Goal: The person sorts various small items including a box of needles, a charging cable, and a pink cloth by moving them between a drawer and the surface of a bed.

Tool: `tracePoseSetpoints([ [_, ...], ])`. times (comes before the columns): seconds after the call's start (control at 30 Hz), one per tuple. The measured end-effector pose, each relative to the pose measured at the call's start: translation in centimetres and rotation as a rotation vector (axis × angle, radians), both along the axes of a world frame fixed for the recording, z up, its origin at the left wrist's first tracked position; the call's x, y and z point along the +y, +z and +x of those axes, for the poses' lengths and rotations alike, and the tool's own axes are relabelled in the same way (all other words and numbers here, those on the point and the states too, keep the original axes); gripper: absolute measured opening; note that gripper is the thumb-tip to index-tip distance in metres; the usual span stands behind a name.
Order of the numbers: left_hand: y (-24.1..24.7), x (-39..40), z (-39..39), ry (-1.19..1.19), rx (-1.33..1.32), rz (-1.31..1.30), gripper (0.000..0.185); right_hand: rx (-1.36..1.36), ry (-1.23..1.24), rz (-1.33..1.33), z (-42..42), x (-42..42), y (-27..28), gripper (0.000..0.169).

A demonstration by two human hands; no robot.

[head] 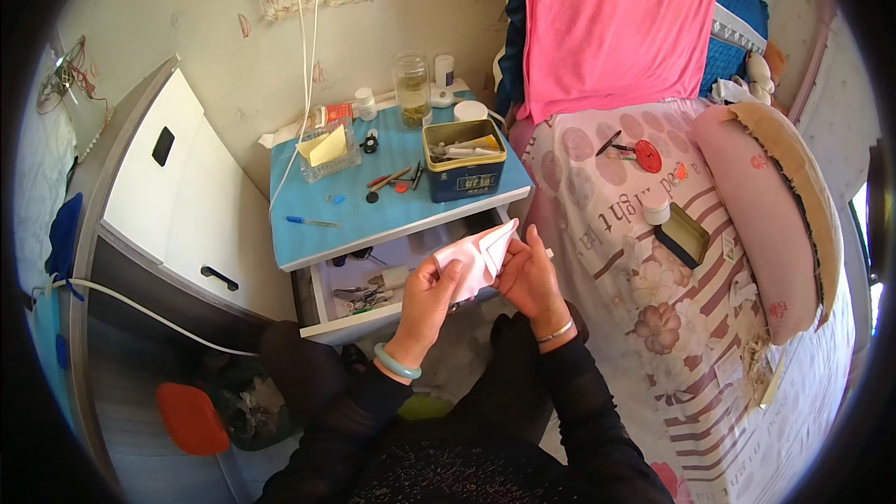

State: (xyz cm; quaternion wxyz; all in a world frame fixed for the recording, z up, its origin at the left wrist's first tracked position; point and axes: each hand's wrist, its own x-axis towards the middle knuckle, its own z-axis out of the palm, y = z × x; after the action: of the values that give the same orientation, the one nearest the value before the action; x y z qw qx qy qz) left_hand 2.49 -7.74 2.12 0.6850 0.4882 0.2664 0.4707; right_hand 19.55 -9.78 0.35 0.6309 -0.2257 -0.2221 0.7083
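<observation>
A folded pale pink cloth is held over the open drawer of the bedside table. My left hand pinches it with the thumb on top. At its right edge, my right hand has its fingers curled against the cloth and its thumb raised. A small white thing pokes out beyond my right fingers; what it is stays hidden. Small tools and odds and ends lie in the drawer. Just beyond, on the blue tabletop, stands an uncovered dark blue tin with assorted items inside.
The tabletop also carries a clear plastic basket, a glass jar, several pens and a blue pen. To the right, the bed holds a tin lid, a white jar and a red disc. A white cabinet stands left.
</observation>
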Motion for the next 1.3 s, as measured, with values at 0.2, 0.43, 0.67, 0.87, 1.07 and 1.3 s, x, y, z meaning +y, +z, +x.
tracePoseSetpoints([
  [0.2,-0.7,0.6,-1.8,0.027,0.059,0.013,0.030,-0.046,-0.031,-0.065,-1.2,0.8,-0.2,0.066],
  [0.43,-1.2,1.8,-2.9,0.051,0.017,-0.033,0.029,-0.124,-0.027,-0.112,-2.0,2.4,1.2,0.052],
  [0.67,-1.7,3.1,-4.0,0.131,-0.048,-0.165,0.030,-0.241,0.113,-0.079,-1.3,5.0,-0.3,0.027],
  [0.87,-2.0,4.0,-4.8,0.220,0.064,-0.095,0.028,-0.381,0.149,-0.049,-2.0,5.5,-0.6,0.023],
  [1.07,-2.6,4.4,-4.6,0.299,0.098,-0.038,0.028,-0.502,0.064,-0.028,-2.3,5.9,-0.7,0.028],
  [1.3,-2.8,4.8,-5.3,0.216,0.006,-0.150,0.031,-0.574,-0.043,-0.097,-2.5,6.1,-0.6,0.029],
])
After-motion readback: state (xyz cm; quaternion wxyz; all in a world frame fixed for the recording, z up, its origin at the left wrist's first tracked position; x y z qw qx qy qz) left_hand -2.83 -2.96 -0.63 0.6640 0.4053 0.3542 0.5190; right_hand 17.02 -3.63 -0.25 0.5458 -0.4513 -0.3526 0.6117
